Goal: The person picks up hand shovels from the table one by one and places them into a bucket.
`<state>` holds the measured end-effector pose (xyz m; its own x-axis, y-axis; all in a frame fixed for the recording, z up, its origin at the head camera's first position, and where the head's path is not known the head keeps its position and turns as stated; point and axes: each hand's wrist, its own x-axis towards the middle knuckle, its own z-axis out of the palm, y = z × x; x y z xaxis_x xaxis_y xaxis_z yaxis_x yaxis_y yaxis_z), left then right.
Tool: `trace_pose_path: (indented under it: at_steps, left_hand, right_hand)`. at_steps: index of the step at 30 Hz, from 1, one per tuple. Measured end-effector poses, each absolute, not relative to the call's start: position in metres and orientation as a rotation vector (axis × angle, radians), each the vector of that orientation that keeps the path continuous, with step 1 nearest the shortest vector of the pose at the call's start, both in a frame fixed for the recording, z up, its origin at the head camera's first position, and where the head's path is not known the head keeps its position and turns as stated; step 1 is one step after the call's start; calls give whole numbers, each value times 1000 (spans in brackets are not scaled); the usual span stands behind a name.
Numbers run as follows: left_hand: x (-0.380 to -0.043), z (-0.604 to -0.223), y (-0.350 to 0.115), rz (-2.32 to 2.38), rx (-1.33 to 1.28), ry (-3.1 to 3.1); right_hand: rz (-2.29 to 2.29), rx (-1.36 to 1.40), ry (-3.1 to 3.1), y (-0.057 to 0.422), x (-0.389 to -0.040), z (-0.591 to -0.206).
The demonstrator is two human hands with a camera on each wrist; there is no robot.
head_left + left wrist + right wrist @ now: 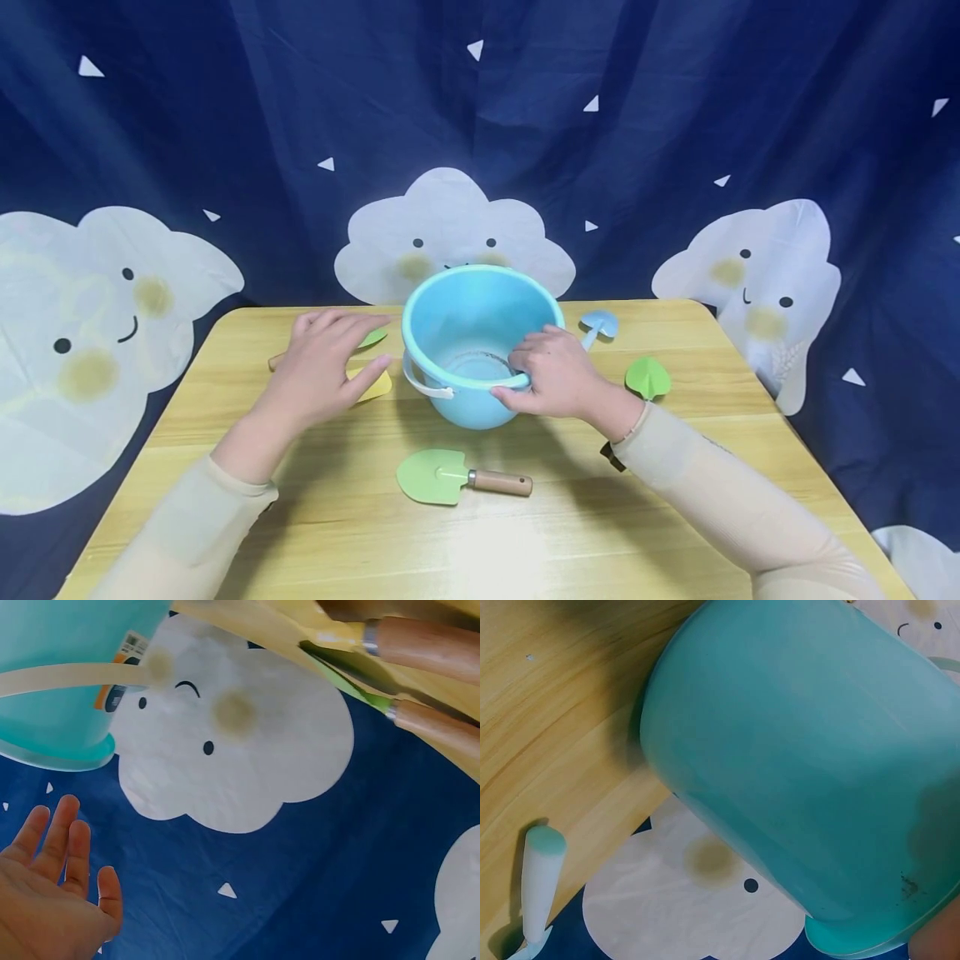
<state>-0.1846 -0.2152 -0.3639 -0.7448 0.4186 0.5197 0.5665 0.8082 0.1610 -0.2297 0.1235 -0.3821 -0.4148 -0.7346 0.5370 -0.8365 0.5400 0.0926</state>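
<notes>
Head view, right of centre: the right hand (551, 371) has its fingers curled over the near rim of a light blue bucket (474, 321), thumb outside, so the rim is pinched firmly. Left of centre, the left hand (318, 367) is spread with loosely extended fingers and holds nothing, apart from the bucket. The bucket occupies the middle of the frame, mouth up and leaning toward the viewer, its white handle (427, 387) hanging at the lower left of the rim; whether its base touches the desk (337, 533) I cannot tell. The step in hand seems to be placing or steadying the bucket; the next move probably calls for settling it upright before the right hand lets go. Around it, a yellow tool (375, 387) and a dark-green leaf-shaped blade (372, 337) lie partly hidden behind the left hand. A light green trowel (432, 477) lies crosswise at lower centre, near the bucket's front, and could get in the way if the base came forward. A small blue shovel (600, 323) at upper right and a bright green scoop (648, 378) beside the right forearm leave little room on that side. A navy curtain (645, 158) fills the background.
</notes>
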Motion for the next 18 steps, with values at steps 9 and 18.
trace_pose_path:
  at_steps: [9, 18]
  left_hand:
    - [-181, -373, -235, -405, -664, -2559]
    - [-175, -380, -248, -393, -605, -2604]
  right_hand:
    - [253, 1266, -2262, 123, -229, -382]
    - [255, 1265, -2264, 123, -230, -382]
